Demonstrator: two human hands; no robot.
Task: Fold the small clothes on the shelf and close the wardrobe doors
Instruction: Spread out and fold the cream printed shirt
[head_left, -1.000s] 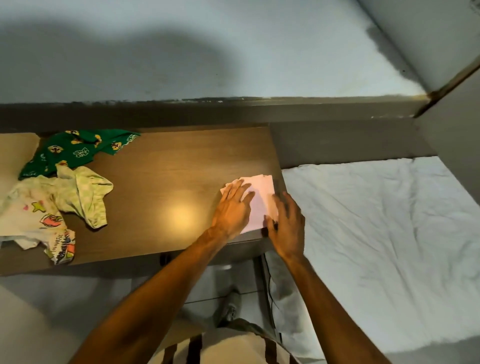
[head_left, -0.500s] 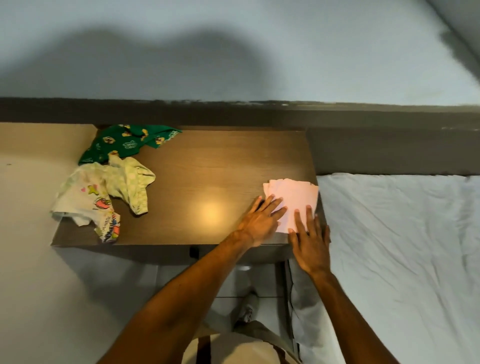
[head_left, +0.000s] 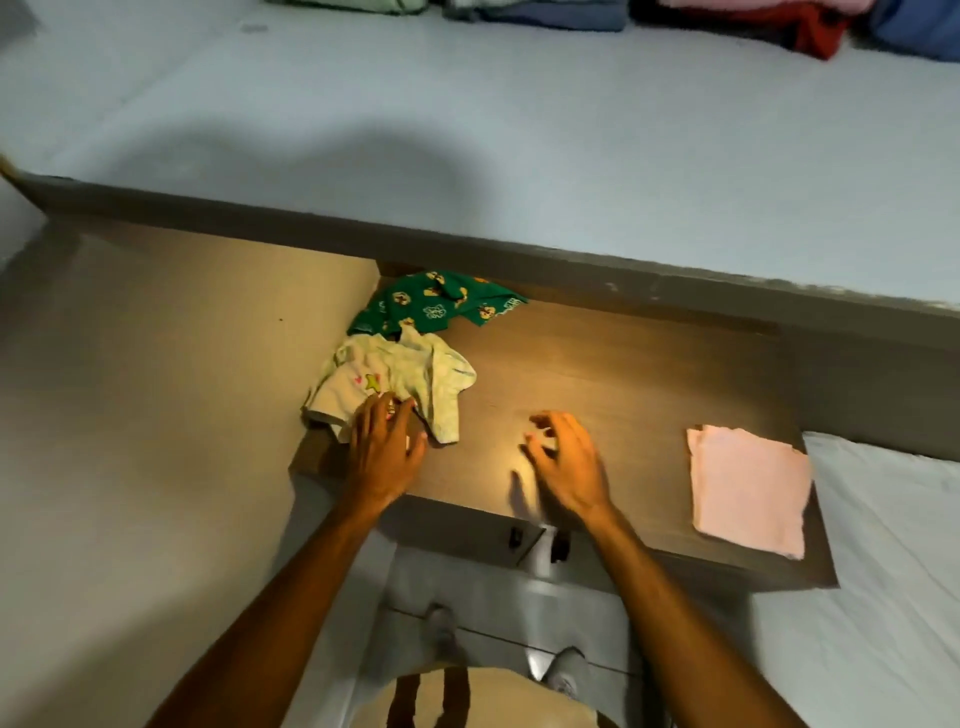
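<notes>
The pale printed garment is being touched by the left hand, fingers spread, apparently for folding; the right hand is being held loosely curled, empty, above the shelf.

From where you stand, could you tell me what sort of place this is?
Probably a bedroom: a bed with a white sheet beside the wooden shelf, small clothes such as a folded pink cloth, and stacked garments above.
</notes>
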